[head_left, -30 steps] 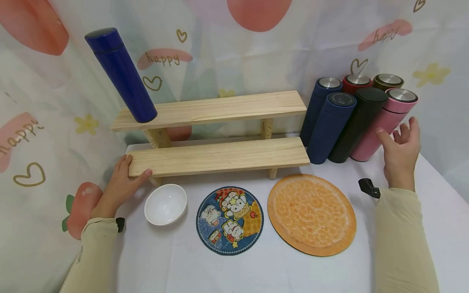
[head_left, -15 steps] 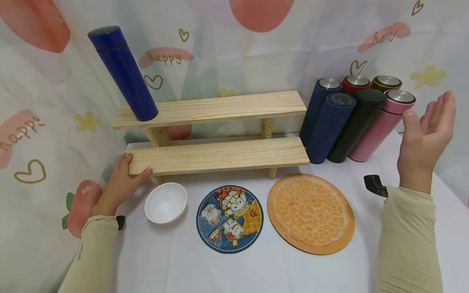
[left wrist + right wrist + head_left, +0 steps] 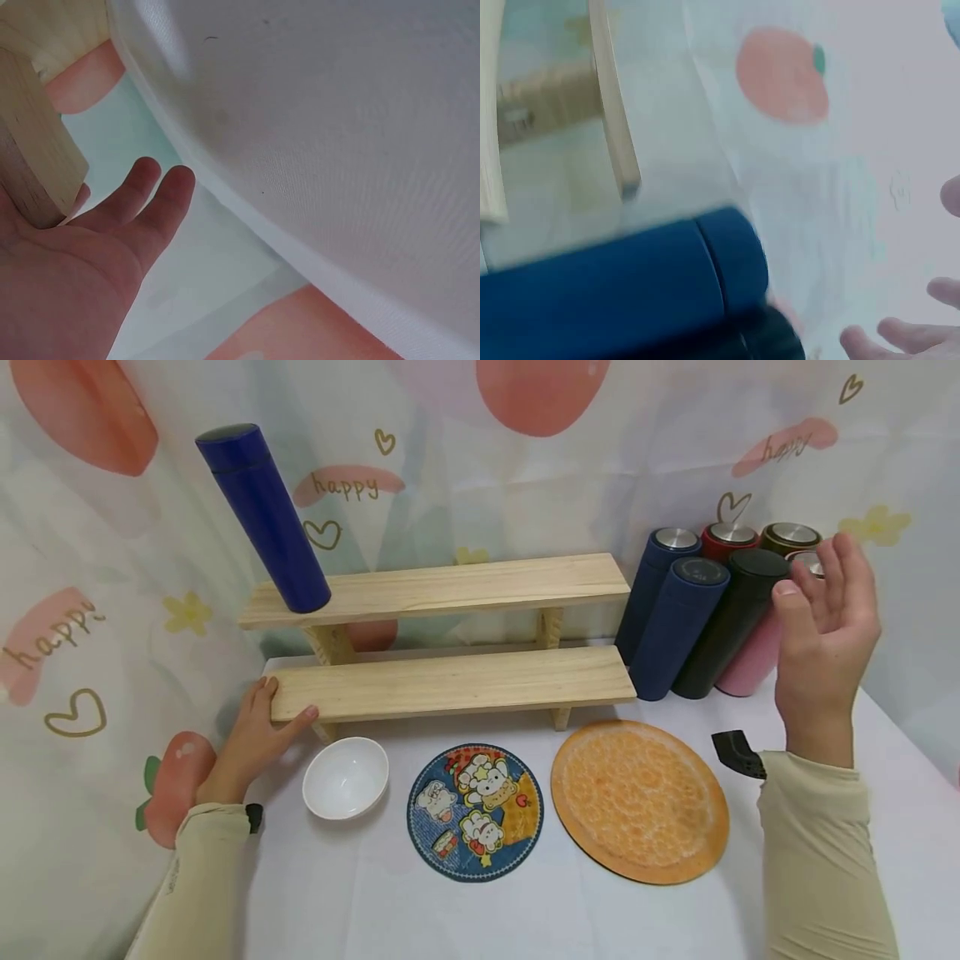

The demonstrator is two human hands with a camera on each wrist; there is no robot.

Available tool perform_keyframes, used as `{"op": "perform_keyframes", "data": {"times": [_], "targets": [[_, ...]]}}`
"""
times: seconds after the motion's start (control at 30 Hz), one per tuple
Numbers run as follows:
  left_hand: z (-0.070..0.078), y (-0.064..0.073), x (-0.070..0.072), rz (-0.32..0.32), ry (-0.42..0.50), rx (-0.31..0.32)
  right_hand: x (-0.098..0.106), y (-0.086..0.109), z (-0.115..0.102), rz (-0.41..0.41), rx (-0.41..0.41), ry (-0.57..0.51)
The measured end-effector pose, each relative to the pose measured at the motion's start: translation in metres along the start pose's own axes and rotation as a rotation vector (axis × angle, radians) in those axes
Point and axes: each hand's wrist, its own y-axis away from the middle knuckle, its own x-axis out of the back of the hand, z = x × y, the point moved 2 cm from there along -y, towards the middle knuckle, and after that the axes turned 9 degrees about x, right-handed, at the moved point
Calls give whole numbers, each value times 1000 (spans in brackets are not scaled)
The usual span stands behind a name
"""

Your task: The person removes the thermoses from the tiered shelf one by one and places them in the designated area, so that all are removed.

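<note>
A two-tier wooden shelf (image 3: 450, 681) stands at the back of the table. My left hand (image 3: 258, 739) holds the left end of its lower board, thumb at the front edge; in the left wrist view two fingers (image 3: 169, 202) stick out free beside the wood. My right hand (image 3: 828, 643) is raised with fingers apart and nothing in it, in front of the pink thermos (image 3: 756, 652), which it partly hides. A black thermos (image 3: 731, 622) and a dark blue thermos (image 3: 678, 631) stand beside the pink one. Another blue thermos (image 3: 270, 527) stands on the upper board's left end.
Behind the front thermoses are another blue one (image 3: 648, 589), a red one (image 3: 729, 539) and an olive one (image 3: 791, 535). A white bowl (image 3: 346, 778), a cartoon round mat (image 3: 476, 812) and an orange round mat (image 3: 641, 802) lie before the shelf. Patterned cloth hangs behind.
My right hand has moved away from the pink thermos to the right and up, then back left in front of it. My left hand has stayed on the shelf.
</note>
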Motion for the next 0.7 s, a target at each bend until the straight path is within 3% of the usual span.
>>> {"op": "perform_keyframes", "data": {"times": [0.4, 0.7], "targets": [[0, -1, 2, 2, 12, 5, -54, 38, -6, -290, 16, 89], [-1, -3, 0, -9, 4, 30, -88, 65, 0, -474, -61, 96]]}}
